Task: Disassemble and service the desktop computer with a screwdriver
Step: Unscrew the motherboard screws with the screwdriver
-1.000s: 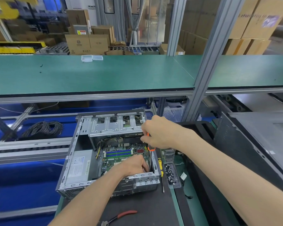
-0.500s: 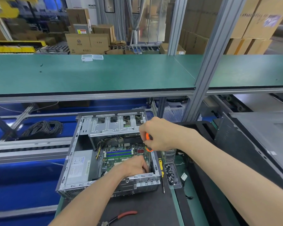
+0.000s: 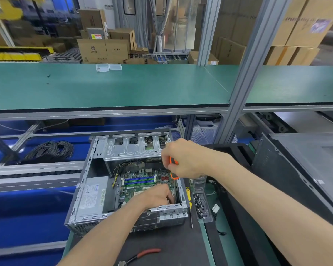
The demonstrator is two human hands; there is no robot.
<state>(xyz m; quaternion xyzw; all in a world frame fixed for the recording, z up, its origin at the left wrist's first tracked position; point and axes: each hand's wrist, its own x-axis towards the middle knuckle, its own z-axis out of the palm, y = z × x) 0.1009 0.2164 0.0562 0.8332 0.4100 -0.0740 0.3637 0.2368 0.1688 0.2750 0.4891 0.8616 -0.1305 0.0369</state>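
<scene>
Head view: the opened desktop computer [image 3: 96, 191], a grey metal chassis with green motherboard exposed, is set on the black mat. An orange-handled screwdriver [image 3: 173, 168] is gripped by the right hand [image 3: 185, 160]; whether anything is grasped by the left hand [image 3: 158, 195], reaching inside, cannot be told.

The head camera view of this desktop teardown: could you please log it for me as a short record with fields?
Computer case: open, lying on the dark mat
Right hand: grips the orange-handled screwdriver over the case's right side
Left hand: reaches inside onto the motherboard; what the fingers hold is hidden
Power supply: in the case, left side
Yellow-handled screwdriver: lying right of the case
Screw tray: beside that screwdriver
Red-handled pliers: on the mat, near edge
</scene>
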